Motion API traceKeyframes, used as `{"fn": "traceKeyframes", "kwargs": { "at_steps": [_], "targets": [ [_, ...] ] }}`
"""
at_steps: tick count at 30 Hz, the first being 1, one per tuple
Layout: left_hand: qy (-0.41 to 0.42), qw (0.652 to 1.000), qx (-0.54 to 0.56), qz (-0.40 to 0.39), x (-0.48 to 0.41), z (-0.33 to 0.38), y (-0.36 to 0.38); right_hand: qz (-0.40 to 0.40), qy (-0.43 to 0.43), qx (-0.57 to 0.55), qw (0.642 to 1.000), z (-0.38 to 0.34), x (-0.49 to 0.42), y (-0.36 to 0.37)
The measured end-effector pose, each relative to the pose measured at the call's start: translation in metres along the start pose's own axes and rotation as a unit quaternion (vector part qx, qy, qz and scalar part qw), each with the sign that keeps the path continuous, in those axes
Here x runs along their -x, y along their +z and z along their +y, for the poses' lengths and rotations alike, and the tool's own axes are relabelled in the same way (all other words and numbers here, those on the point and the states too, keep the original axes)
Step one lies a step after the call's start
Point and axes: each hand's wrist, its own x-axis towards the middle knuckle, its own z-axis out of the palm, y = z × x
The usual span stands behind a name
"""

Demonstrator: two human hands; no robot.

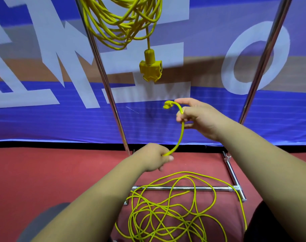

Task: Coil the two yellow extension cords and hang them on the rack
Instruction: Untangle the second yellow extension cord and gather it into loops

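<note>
Gripped by the right hand (199,117) near its plug (168,104) and the left hand (155,158) lower, the loose cord (181,135) (tangled nearby) should be looped evenly

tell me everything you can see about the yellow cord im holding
The yellow cord is thin and rubbery-looking. Its plug end pokes out left of the right hand, which grips it just behind; a short arc curves down to the left hand, which grips it. The rest lies tangled on the red floor, crossing the rack's base bar.
</note>
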Motion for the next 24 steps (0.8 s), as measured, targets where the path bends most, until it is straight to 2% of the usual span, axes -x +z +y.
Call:
{"fn": "traceKeyframes", "kwargs": {
  "at_steps": [2, 3, 5, 8, 10, 12, 15, 16, 18, 20, 22, 24],
  "targets": [
    [-0.080, 0.991, 0.093, 0.059, -0.007, -0.013, -0.008, -0.003, -0.022, 0.031, 0.999, -0.001, 0.001, -0.006],
    [-0.110, 0.975, 0.174, 0.084, -0.010, -0.019, -0.013, -0.005, -0.024, 0.042, 0.999, -0.001, 0.003, -0.007],
    [-0.146, 0.922, 0.339, 0.119, -0.012, -0.024, -0.024, -0.003, -0.029, 0.085, 0.996, 0.001, 0.006, -0.010],
    [-0.131, 0.850, 0.492, 0.138, -0.014, -0.025, -0.039, 0.005, 0.005, 0.113, 0.994, 0.006, 0.008, -0.013],
    [-0.100, 0.820, 0.544, 0.147, -0.015, -0.020, -0.048, -0.001, 0.082, 0.050, 0.995, 0.012, 0.011, -0.012],
    [-0.070, 0.806, 0.563, 0.170, -0.016, -0.016, -0.054, -0.001, 0.143, -0.044, 0.989, 0.013, 0.013, -0.007],
    [-0.032, 0.814, 0.527, 0.240, -0.016, -0.017, -0.062, 0.006, 0.169, -0.151, 0.974, 0.007, 0.009, -0.007],
    [-0.021, 0.829, 0.490, 0.267, -0.014, -0.018, -0.066, -0.013, 0.181, -0.130, 0.975, 0.005, 0.007, -0.009],
    [-0.005, 0.872, 0.385, 0.301, -0.007, -0.022, -0.074, -0.065, 0.204, -0.018, 0.977, 0.001, 0.010, -0.014],
    [-0.001, 0.908, 0.277, 0.314, -0.001, -0.028, -0.078, -0.071, 0.177, 0.018, 0.982, 0.001, 0.012, -0.016],
    [-0.004, 0.948, 0.166, 0.271, 0.002, -0.033, -0.077, -0.020, 0.109, -0.059, 0.992, 0.001, 0.011, -0.016],
    [-0.023, 0.980, 0.119, 0.156, 0.000, -0.042, -0.068, 0.035, 0.045, -0.175, 0.983, 0.000, 0.006, -0.018]
  ]
}}
